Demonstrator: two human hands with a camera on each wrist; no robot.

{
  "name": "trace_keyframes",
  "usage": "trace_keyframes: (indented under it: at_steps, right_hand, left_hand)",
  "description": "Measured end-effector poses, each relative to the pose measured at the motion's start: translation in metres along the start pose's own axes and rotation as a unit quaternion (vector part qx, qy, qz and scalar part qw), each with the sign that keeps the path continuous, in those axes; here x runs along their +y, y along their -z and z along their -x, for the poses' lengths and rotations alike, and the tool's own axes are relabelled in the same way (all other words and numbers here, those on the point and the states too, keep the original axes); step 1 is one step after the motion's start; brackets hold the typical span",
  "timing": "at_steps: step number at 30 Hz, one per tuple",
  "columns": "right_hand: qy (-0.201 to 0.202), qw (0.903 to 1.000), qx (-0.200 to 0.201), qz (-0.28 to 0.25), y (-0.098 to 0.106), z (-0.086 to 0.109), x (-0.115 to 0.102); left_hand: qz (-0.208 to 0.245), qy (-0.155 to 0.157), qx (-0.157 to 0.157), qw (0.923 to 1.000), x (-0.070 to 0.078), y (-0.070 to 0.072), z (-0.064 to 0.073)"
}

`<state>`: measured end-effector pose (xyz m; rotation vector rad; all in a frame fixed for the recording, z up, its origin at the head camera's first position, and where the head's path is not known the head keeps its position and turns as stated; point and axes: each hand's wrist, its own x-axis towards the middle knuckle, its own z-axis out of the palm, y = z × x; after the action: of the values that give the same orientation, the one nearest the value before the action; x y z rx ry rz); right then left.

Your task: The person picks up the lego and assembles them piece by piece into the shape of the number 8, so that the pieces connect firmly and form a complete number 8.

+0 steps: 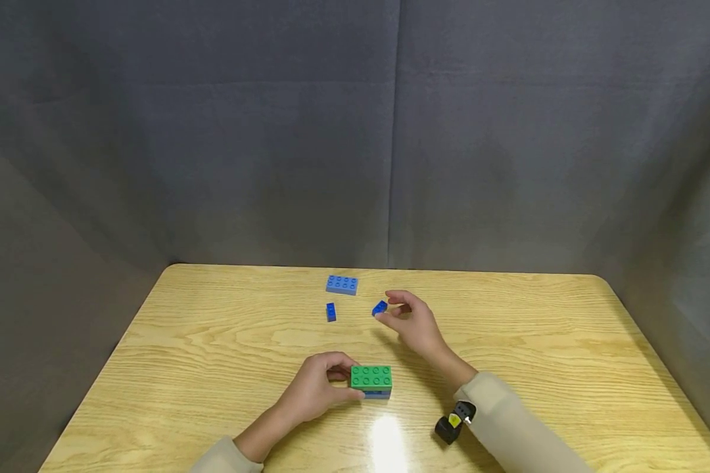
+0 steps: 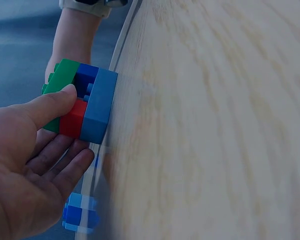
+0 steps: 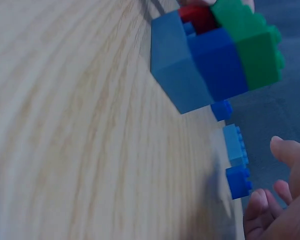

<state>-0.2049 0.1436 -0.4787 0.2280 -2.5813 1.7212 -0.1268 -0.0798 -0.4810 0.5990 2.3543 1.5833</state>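
My left hand (image 1: 319,387) grips a small stack of toy bricks by its left end, thumb at the near side. The stack has a green brick (image 1: 371,376) on top, a red brick (image 2: 73,119) and a dark blue brick (image 3: 220,65) in the middle layer, and a light blue brick (image 2: 99,105) at the bottom. A gap shows between the middle bricks. Farther back, my right hand (image 1: 417,323) reaches to a small dark blue brick (image 1: 380,308), thumb and fingers spread beside it. In the right wrist view, the fingertips stand apart from this small brick (image 3: 238,181).
Another small dark blue brick (image 1: 331,312) lies left of the right hand. Behind it is a light blue eight-stud brick (image 1: 342,285) close to the table's back edge. A black device (image 1: 454,422) is on the right wrist. Grey curtains (image 1: 272,164) surround the wooden table (image 1: 213,341).
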Motion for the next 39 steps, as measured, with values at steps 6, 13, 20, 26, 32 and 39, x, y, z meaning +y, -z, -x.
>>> trace_keyframes:
  at_steps: [6, 13, 20, 26, 32, 39]
  right_hand:
    - [-0.039, 0.9990, 0.015, 0.012, -0.009, -0.011, 0.012]
    - [-0.051, 0.9942, 0.045, 0.083, -0.016, -0.014, 0.014]
    - [-0.045, 0.9870, 0.068, 0.139, -0.022, -0.013, 0.009]
    - [-0.053, 0.9801, 0.078, 0.175, -0.026, -0.013, 0.008]
    - [-0.052, 0.9816, 0.076, 0.167, -0.025, -0.012, 0.008]
    - [-0.060, 0.9918, 0.068, 0.090, -0.020, -0.012, 0.011]
  left_hand:
    - [0.002, -0.002, 0.002, 1.0000, 0.000, -0.001, -0.002]
    - [0.010, -0.003, -0.001, 0.9999, -0.001, -0.002, -0.002]
    - [0.014, 0.001, -0.005, 0.9999, -0.001, -0.001, -0.001]
    - [0.008, 0.021, -0.005, 0.9997, 0.002, -0.002, 0.001]
    - [0.003, 0.027, -0.005, 0.9996, 0.002, -0.003, 0.001]
    - [0.018, 0.014, -0.009, 0.9997, 0.000, 0.000, 0.001]
